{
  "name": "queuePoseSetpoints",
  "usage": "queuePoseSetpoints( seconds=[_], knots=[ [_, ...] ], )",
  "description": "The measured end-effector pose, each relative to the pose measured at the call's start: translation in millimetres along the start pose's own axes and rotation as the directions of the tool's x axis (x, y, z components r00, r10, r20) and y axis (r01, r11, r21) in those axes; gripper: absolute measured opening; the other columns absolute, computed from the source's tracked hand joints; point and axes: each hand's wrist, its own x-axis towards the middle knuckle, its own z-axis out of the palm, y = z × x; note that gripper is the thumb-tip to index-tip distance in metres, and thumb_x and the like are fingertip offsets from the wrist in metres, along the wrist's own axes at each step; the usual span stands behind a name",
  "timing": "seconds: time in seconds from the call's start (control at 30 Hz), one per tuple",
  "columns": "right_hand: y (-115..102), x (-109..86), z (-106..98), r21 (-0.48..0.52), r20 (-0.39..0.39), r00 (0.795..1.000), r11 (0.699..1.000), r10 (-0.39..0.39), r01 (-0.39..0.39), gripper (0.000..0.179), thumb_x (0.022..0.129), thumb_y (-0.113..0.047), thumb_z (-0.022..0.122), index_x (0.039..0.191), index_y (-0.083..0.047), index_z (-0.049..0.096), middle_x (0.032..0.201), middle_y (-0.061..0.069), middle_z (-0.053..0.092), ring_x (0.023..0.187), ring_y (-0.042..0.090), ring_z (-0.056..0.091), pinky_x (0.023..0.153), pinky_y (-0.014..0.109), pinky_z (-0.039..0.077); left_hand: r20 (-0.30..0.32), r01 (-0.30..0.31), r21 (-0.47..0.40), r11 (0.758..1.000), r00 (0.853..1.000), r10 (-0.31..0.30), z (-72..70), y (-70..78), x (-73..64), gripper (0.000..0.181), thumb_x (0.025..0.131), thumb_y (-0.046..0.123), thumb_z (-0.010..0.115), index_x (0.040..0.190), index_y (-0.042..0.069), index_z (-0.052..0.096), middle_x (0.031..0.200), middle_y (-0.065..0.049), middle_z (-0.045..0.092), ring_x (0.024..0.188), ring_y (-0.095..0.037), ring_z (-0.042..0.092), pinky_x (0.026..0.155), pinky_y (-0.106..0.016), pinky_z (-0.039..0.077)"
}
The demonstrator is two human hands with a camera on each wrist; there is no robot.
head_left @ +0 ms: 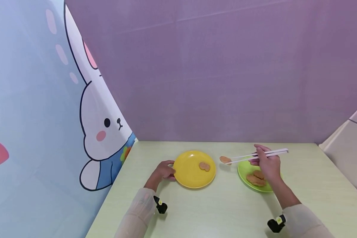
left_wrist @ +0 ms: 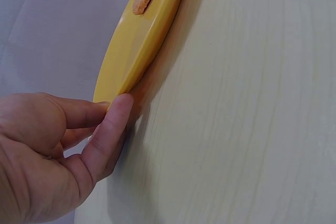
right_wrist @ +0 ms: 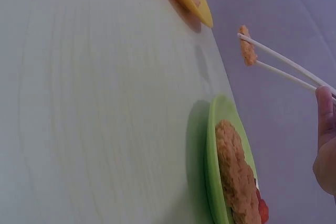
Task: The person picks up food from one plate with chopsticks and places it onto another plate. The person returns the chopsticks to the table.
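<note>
My left hand (head_left: 164, 171) pinches the left rim of a yellow plate (head_left: 187, 175) between thumb and fingers, as the left wrist view (left_wrist: 68, 150) shows close up. One small brown fried piece (head_left: 204, 166) lies toward the right side of that plate. White chopsticks (head_left: 273, 152) are held in my right hand (head_left: 269, 165). Between their tips is another breaded piece (head_left: 225, 160), raised above the table in the gap between the two plates. Below the right hand sits a green plate (head_left: 243, 170) carrying larger fried pieces (head_left: 256, 179); the hand and forearm hide part of it.
Both plates stand on a pale wood-grain table (head_left: 214, 211). A purple cloth (head_left: 211, 72) hangs behind its far edge, and a rabbit-printed blue sheet (head_left: 47, 115) borders the left. Something red (right_wrist: 263, 209) shows past the green plate in the right wrist view.
</note>
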Motion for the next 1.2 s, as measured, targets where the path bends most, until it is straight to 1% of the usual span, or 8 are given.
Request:
queuePoseSetpoints(
  seconds=[0.17,0.3,0.4,0.57,0.7,0.8,1.0,1.2],
  knots=[
    [3,-2.8,12,-0.013,0.014,1.0,1.0,-0.025,0.025,0.04,0.1,-0.031,0.065,0.129,-0.003,0.068,0.078,-0.002,0.075,0.06,0.012,0.074,0.056,0.027,0.062,-0.004,-0.004,0.006,1.0,1.0,0.004,0.3,-0.1,-0.3,0.057,0.09,-0.004,0.064,0.145,0.006,0.053,0.093,-0.016,0.075,0.065,-0.016,0.073,0.065,-0.031,0.065],
    [5,-4.9,19,-0.017,0.026,0.999,0.999,-0.031,0.032,0.036,0.1,-0.031,0.064,0.125,-0.006,0.07,0.077,-0.005,0.074,0.06,0.011,0.074,0.056,0.027,0.062,-0.006,-0.002,0.016,1.0,1.0,0.002,0.3,-0.2,-0.3,0.056,0.091,-0.004,0.064,0.145,0.007,0.054,0.094,-0.015,0.075,0.066,-0.016,0.073,0.065,-0.03,0.065],
    [8,-5.8,23,-0.034,0.034,0.999,0.999,-0.037,0.039,0.035,0.1,-0.032,0.064,0.124,-0.007,0.07,0.079,-0.002,0.075,0.06,0.012,0.074,0.057,0.027,0.062,-0.006,-0.006,0.017,1.0,1.0,0.006,0.3,0.3,-0.6,0.056,0.091,-0.003,0.065,0.145,0.007,0.053,0.096,-0.016,0.075,0.067,-0.017,0.074,0.065,-0.031,0.065],
    [13,-9.9,33,-0.054,0.044,0.999,0.998,-0.018,0.021,0.046,0.101,-0.033,0.064,0.132,0.001,0.064,0.083,0.001,0.075,0.062,0.011,0.074,0.058,0.028,0.063,-0.009,-0.007,0.014,1.0,1.0,0.008,0.5,0.2,0.0,0.056,0.091,-0.003,0.065,0.145,0.007,0.054,0.096,-0.015,0.075,0.067,-0.017,0.074,0.066,-0.031,0.065],
    [17,-13.4,41,-0.02,0.048,0.999,1.0,0.001,0.0,0.048,0.101,-0.029,0.064,0.134,0.005,0.061,0.083,0.001,0.074,0.06,0.012,0.074,0.058,0.029,0.063,-0.013,-0.007,0.011,1.0,1.0,0.007,1.1,0.0,0.2,0.056,0.091,-0.003,0.065,0.145,0.007,0.054,0.095,-0.016,0.075,0.066,-0.017,0.074,0.065,-0.03,0.065],
    [20,-15.3,46,-0.009,0.052,0.999,1.0,0.004,-0.003,0.046,0.101,-0.027,0.064,0.134,0.005,0.061,0.086,0.005,0.074,0.061,0.012,0.074,0.058,0.029,0.063,-0.013,-0.007,0.004,1.0,1.0,0.007,1.3,-0.3,0.2,0.056,0.09,-0.003,0.065,0.144,0.007,0.055,0.094,-0.016,0.075,0.065,-0.017,0.073,0.065,-0.031,0.065],
    [21,-19.6,53,-0.079,0.065,0.998,0.997,0.003,0.002,0.045,0.102,-0.031,0.062,0.134,0.001,0.063,0.089,0.006,0.072,0.064,0.013,0.075,0.061,0.031,0.064,-0.003,-0.017,-0.008,1.0,1.0,0.017,1.3,-0.1,-1.5,0.056,0.09,-0.005,0.065,0.144,0.005,0.054,0.092,-0.016,0.075,0.063,-0.015,0.072,0.064,-0.031,0.065],
    [25,-21.6,61,-0.095,0.073,0.997,0.995,0.014,-0.007,0.045,0.102,-0.03,0.061,0.134,0.002,0.063,0.089,0.009,0.073,0.063,0.011,0.074,0.061,0.032,0.064,-0.006,-0.019,-0.006,1.0,1.0,0.019,1.6,0.9,-3.4,0.055,0.09,-0.006,0.064,0.144,0.004,0.054,0.09,-0.015,0.075,0.062,-0.015,0.071,0.064,-0.031,0.065]
  ],
)
